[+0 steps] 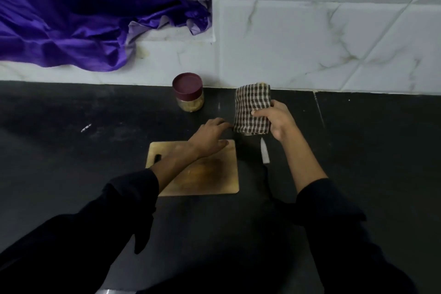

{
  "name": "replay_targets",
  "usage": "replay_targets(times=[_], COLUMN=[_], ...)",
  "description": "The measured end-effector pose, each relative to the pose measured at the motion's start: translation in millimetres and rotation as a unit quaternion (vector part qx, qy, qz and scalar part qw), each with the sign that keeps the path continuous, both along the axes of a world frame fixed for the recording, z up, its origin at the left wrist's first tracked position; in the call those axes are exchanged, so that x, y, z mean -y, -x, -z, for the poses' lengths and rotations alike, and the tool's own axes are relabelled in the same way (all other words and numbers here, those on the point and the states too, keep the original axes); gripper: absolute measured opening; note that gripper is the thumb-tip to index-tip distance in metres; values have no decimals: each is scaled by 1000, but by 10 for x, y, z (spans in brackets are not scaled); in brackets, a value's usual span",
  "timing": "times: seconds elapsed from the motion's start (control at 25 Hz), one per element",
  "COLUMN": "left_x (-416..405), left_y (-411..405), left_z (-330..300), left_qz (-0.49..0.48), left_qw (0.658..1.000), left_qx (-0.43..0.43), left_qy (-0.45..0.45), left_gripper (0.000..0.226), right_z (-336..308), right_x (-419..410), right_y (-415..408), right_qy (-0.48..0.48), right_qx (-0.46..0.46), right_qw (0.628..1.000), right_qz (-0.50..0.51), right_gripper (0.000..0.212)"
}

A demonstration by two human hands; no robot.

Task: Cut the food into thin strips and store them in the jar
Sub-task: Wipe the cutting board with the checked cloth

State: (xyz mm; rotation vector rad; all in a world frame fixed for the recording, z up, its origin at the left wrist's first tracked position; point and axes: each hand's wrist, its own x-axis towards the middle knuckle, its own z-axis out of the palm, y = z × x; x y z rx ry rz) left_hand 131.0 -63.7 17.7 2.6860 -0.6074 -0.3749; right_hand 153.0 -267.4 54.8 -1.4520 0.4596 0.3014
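Head view: your right hand (278,118) grips the checkered cloth (252,108), left hand (210,137) open at its corner; jar (188,92) lidded, board (222,174) bare, so cleanup; wipe next

left grip (210,137) fingers extended forward, right grip (274,118) raised, fingers curled

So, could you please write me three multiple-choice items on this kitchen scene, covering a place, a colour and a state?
1. Where does the knife lie?
A. On the cutting board
B. On the counter, right of the cutting board
C. Inside the jar

2. What colour is the jar lid?
A. Maroon
B. Green
C. White

3. What is the right hand doing?
A. Resting flat
B. Holding the knife
C. Gripping the checked cloth

Answers: 1 B, the blade rests on the dark counter beside the board; 2 A, the lid is dark reddish; 3 C, fingers curl round the cloth.
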Motion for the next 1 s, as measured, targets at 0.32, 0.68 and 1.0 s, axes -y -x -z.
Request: replay_targets(times=[0.32, 0.68, 1.0], left_x=[-1309, -1517, -1607], left_y=[805, 1007, 908], left_z=[268, 547, 426], left_qz=[-260, -370, -354], left_qw=[961, 929, 925], left_qx=[6, 11, 79], left_qy=[96, -16, 109], left_gripper=[29, 34, 29], right_z=[72, 312, 226], right_x=[-975, -1410, -1533], right_y=[720, 780, 733], right_qy=[18, 45, 121], right_qx=[-88, -4, 69], right_qw=[995, 999, 989], right_qz=[-45, -15, -47], right_gripper=[26, 36, 35])
